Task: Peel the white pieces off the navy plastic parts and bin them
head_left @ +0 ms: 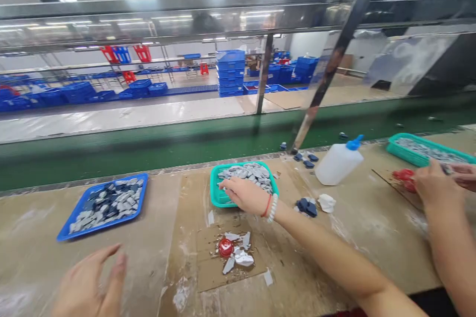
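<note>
Just plain gray pieces (246, 172) in a teal tray (213, 189)

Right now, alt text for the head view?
A person's right hand reaches into a teal tray of grey pieces on a workbench, left hand open nearby; a blue tray of grey and dark pieces lies left, a white squeeze bottle right.

Small flat grey pieces (246, 173) lie in a loose heap across the far half of the teal plastic tray (213, 193).
</note>
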Tool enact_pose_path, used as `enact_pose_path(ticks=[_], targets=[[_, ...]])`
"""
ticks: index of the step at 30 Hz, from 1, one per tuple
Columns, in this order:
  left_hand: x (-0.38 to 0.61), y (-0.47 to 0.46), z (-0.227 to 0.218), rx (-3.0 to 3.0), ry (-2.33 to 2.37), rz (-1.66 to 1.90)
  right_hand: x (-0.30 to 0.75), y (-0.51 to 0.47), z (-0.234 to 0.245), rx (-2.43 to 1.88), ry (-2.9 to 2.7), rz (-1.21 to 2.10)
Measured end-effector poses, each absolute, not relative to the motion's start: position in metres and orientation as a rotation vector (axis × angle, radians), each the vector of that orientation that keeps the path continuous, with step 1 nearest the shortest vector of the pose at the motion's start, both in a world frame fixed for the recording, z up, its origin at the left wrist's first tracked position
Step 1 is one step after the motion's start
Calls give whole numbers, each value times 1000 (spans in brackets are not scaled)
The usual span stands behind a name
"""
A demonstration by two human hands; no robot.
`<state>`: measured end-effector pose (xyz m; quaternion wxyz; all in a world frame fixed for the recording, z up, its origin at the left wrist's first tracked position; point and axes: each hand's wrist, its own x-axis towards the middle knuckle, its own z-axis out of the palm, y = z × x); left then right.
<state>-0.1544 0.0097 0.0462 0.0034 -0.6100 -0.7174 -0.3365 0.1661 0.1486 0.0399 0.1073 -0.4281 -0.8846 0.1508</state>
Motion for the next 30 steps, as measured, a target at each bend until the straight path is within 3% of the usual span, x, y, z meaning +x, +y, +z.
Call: enact_pose_path(ticks=[6, 12, 20, 26, 28, 30], targets=[[16, 108, 70, -2914, -1258, -631, 231, 50, 1, -964, -1419, 1484], [142, 134, 43, -3525, -611, -567, 285, -11, -35, -1001, -769, 1405], [175, 137, 30, -3567, -798, -716, 308, -18, -31, -1125, -926, 1045], [100, 115, 70, -3637, -1064, -906, 292, -14, -29, -1165, -836, 1268], [59, 96, 70, -3653, -1443, -1267, 280, -10, -31, -1203, -814, 1298], [23, 72, 59, -3386, -2000, -1995, 264, -5, -32, -1245, -916, 1241]])
